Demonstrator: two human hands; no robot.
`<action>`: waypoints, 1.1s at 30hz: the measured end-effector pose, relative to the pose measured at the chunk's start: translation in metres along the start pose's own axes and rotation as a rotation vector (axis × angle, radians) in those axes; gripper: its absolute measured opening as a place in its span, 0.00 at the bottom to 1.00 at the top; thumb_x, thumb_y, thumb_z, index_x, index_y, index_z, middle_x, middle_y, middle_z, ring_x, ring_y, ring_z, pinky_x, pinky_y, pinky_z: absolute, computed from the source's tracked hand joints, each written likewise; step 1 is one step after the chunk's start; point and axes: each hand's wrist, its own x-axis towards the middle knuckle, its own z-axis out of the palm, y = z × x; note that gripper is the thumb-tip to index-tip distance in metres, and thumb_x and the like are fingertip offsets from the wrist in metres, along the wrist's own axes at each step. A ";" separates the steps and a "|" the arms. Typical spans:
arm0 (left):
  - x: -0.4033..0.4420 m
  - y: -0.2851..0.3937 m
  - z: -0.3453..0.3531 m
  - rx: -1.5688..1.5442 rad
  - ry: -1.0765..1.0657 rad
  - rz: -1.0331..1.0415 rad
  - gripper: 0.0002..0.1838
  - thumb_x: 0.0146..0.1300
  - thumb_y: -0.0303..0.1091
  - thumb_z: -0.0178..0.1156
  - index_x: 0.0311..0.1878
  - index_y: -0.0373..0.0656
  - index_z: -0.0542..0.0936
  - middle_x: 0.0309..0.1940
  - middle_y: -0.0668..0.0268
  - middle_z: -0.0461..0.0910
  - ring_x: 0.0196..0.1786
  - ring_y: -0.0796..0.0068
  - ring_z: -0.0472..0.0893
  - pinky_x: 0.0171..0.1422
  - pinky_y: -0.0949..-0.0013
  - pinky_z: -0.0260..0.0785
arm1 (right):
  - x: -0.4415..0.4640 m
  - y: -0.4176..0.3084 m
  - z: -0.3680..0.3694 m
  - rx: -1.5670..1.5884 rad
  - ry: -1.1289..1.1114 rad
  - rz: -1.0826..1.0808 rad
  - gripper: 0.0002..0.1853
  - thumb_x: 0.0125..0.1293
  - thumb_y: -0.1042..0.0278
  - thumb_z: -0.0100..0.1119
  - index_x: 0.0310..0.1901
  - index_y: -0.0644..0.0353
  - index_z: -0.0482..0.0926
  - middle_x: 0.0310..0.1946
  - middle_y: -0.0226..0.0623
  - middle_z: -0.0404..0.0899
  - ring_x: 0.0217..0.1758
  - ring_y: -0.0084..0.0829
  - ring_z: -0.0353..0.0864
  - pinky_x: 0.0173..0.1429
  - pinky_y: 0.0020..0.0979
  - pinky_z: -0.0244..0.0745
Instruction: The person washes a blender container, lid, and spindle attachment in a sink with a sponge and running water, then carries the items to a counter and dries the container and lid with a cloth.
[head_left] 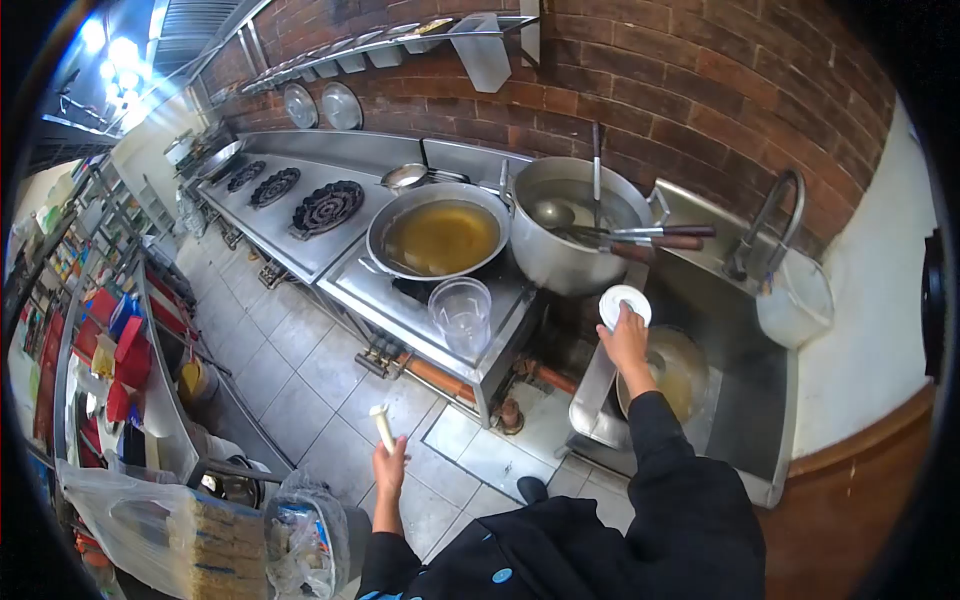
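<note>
My left hand (390, 468) is closed around a short cream-coloured stick-shaped object (382, 427), held upright over the tiled floor; its exact kind does not show. Out to the right, my right hand (628, 345) grips a small round white lid-like object (624, 303) by its edge, with part of it under the fingers. Below that hand a wide metal pan (697, 362) with cloudy liquid sits in the sink (752, 400). Near both hands, a clear plastic container (462, 318) stands at the stove's front edge.
A wide pan of yellow oil (440, 238) is on the stove (330, 262). Beside it stands a big pot (570, 262) with ladles and dark-handled tools sticking out over its rim. A faucet (785, 215) rises behind the sink. Shelving and a bagged bin (310, 530) are at the left.
</note>
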 end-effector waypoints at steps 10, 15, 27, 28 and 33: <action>0.021 0.108 0.142 0.391 0.039 0.396 0.16 0.48 0.38 0.66 0.20 0.39 0.70 0.18 0.61 0.71 0.26 0.63 0.72 0.32 0.62 0.63 | 0.029 0.063 0.002 0.049 -0.250 -0.182 0.35 0.48 0.65 0.62 0.60 0.59 0.60 0.51 0.46 0.70 0.55 0.46 0.66 0.58 0.44 0.59; 0.030 0.128 0.168 0.421 0.116 0.628 0.14 0.45 0.36 0.66 0.18 0.39 0.72 0.19 0.61 0.69 0.29 0.58 0.69 0.33 0.58 0.61 | 0.026 0.173 -0.014 0.844 0.076 0.459 0.19 0.63 0.66 0.40 0.54 0.63 0.67 0.49 0.46 0.71 0.49 0.38 0.72 0.57 0.34 0.62; 0.123 0.121 0.206 1.278 -0.466 0.860 0.12 0.50 0.30 0.55 0.37 0.54 0.82 0.37 0.61 0.78 0.46 0.61 0.77 0.57 0.52 0.61 | -0.077 0.209 -0.096 1.022 -0.126 0.775 0.15 0.54 0.68 0.55 0.43 0.66 0.74 0.33 0.38 0.78 0.32 0.28 0.78 0.36 0.28 0.72; 0.130 0.124 0.211 1.309 -0.526 0.762 0.13 0.49 0.26 0.53 0.35 0.55 0.82 0.33 0.61 0.79 0.40 0.61 0.79 0.54 0.54 0.65 | -0.081 0.205 -0.094 0.440 -0.153 0.704 0.15 0.51 0.72 0.55 0.42 0.66 0.75 0.33 0.40 0.78 0.33 0.31 0.78 0.38 0.29 0.73; 0.122 0.155 0.198 1.203 -0.526 0.840 0.12 0.48 0.26 0.54 0.36 0.52 0.81 0.31 0.64 0.79 0.36 0.62 0.80 0.38 0.60 0.71 | -0.112 0.216 -0.083 0.404 0.155 0.601 0.13 0.48 0.79 0.48 0.38 0.65 0.76 0.24 0.34 0.75 0.21 0.23 0.72 0.24 0.25 0.66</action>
